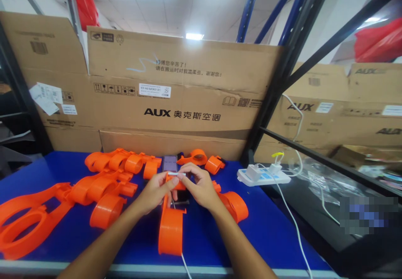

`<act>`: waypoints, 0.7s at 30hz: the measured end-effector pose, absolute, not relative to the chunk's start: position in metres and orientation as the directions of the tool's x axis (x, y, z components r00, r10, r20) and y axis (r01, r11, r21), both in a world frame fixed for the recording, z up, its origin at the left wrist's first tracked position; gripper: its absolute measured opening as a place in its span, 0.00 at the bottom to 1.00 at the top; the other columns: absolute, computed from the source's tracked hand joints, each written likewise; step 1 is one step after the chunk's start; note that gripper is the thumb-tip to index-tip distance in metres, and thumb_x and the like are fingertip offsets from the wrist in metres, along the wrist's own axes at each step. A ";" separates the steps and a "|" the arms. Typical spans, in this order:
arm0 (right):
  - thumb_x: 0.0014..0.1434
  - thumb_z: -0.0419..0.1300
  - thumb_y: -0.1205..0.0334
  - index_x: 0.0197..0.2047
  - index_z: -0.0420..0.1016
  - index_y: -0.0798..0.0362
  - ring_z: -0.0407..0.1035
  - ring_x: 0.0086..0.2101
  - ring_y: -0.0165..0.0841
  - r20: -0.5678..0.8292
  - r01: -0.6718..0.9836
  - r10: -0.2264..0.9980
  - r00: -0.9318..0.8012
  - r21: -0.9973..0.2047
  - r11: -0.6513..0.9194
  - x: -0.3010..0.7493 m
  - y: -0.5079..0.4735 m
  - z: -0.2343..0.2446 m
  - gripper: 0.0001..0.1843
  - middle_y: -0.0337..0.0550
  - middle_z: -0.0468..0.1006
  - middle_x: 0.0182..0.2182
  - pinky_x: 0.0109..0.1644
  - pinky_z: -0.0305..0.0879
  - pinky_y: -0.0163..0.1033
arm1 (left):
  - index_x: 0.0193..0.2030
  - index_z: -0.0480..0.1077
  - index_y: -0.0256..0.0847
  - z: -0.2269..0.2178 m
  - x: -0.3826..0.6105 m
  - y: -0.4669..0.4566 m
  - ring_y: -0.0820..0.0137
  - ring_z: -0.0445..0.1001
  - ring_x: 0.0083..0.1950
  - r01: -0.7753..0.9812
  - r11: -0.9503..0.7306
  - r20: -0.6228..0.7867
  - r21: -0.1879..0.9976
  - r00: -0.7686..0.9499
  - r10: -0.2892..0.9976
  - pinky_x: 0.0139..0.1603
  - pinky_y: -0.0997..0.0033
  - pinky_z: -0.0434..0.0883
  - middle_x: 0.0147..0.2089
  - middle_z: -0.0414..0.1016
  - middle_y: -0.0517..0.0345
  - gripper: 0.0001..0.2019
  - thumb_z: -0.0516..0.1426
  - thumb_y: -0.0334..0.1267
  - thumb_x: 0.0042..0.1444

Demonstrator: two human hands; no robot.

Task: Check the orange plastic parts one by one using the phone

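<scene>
My left hand (155, 192) and my right hand (198, 188) meet above the middle of a blue table (270, 233). Both pinch a small white strip (176, 173) held level between their fingertips, just over the top end of an orange plastic part (171, 224) that lies lengthways toward me. A dark phone-like slab (170, 162) lies flat just beyond the hands. Part of the orange piece under the fingers is hidden.
Several orange plastic ring-shaped parts (103, 183) are heaped on the left, with more (234, 203) to the right. A white power strip (263, 174) with chargers and cables sits at the right. Cardboard boxes (176, 99) wall the back. A black shelf frame (282, 74) rises on the right.
</scene>
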State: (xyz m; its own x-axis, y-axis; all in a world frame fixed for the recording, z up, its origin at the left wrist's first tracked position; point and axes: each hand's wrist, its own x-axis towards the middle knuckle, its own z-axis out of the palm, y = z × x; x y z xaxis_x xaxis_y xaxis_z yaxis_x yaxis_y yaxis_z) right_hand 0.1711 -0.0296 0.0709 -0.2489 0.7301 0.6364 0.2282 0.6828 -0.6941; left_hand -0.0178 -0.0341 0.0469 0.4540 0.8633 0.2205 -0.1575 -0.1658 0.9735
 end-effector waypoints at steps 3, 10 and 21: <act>0.65 0.64 0.51 0.38 0.80 0.50 0.73 0.36 0.36 0.644 0.241 0.732 -0.222 -0.691 0.681 0.172 -0.030 0.073 0.11 0.43 0.80 0.36 0.41 0.71 0.41 | 0.47 0.74 0.37 0.049 -0.017 -0.035 0.71 0.71 0.17 -0.164 -0.174 0.231 0.971 0.448 0.864 0.18 0.75 0.58 0.25 0.77 0.56 0.25 0.63 0.59 0.58; 0.64 0.66 0.52 0.39 0.81 0.49 0.74 0.38 0.38 0.658 0.253 0.734 -0.171 -0.690 0.678 0.170 -0.034 0.076 0.10 0.44 0.82 0.36 0.42 0.71 0.43 | 0.46 0.73 0.38 0.047 -0.018 -0.031 0.71 0.70 0.17 -0.157 -0.216 0.262 0.964 0.400 0.878 0.19 0.74 0.60 0.25 0.77 0.57 0.22 0.64 0.56 0.58; 0.62 0.67 0.50 0.38 0.81 0.50 0.74 0.36 0.37 0.649 0.200 0.755 -0.091 -0.731 0.653 0.176 -0.028 0.075 0.12 0.44 0.82 0.37 0.43 0.71 0.42 | 0.39 0.72 0.39 0.052 -0.025 -0.030 0.75 0.66 0.16 -0.142 -0.284 0.313 0.948 0.281 0.907 0.19 0.75 0.58 0.24 0.75 0.59 0.18 0.62 0.54 0.60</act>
State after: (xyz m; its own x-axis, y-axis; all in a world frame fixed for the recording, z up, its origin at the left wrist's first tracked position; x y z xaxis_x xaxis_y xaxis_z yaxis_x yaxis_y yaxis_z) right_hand 0.1760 -0.0278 0.0746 -0.0914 0.7549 0.6495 0.2001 0.6528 -0.7306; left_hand -0.0249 -0.0296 0.0525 0.2808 0.9072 0.3133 -0.1416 -0.2837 0.9484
